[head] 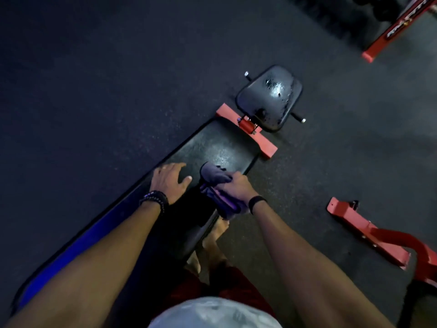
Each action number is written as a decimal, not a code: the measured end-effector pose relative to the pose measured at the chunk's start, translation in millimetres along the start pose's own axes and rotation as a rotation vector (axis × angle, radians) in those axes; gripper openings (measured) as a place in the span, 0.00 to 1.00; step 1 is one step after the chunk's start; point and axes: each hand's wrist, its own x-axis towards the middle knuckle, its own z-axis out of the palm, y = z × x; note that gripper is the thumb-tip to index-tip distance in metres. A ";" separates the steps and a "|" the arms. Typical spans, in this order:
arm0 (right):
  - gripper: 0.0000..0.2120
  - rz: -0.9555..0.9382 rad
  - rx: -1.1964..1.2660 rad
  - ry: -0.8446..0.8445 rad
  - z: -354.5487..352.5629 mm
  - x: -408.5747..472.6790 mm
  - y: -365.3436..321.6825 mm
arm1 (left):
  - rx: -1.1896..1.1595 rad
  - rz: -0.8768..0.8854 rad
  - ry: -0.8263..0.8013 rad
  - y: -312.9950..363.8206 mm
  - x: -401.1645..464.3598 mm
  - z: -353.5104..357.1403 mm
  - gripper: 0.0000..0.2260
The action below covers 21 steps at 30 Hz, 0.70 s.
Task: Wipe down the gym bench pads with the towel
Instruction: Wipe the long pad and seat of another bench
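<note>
A long black bench pad [212, 147] runs from the lower left up to the centre. Beyond its far end sits a smaller black seat pad [269, 98] with shiny wet streaks. My left hand [169, 179] lies flat on the long pad, fingers spread. My right hand [237, 185] grips a bunched purple-grey towel [214, 176] and presses it onto the long pad near its right edge. Part of the towel hangs out below my right wrist.
A red crossbar foot [267, 147] of the bench frame lies between the two pads. Another red frame [369, 235] rests on the dark rubber floor at the right. A third red frame [390, 31] stands at the top right. My legs and bare foot [210, 245] stand right of the bench.
</note>
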 end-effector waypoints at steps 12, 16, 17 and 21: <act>0.17 -0.164 0.247 0.079 -55.4 -43.4 -1.3 | 0.024 -0.073 -0.019 72.3 -58.8 -34.6 0.28; 0.19 -0.221 0.204 0.065 -99.5 -27.4 16.9 | 0.023 -0.145 -0.039 106.7 -54.0 -23.9 0.27; 0.18 -0.243 0.178 0.060 -114.1 -23.8 24.3 | 0.021 -0.154 -0.039 116.7 -49.4 -20.4 0.27; 0.15 -0.323 0.067 0.052 -191.1 -15.1 60.0 | -0.001 -0.184 -0.017 164.7 -23.0 -3.7 0.26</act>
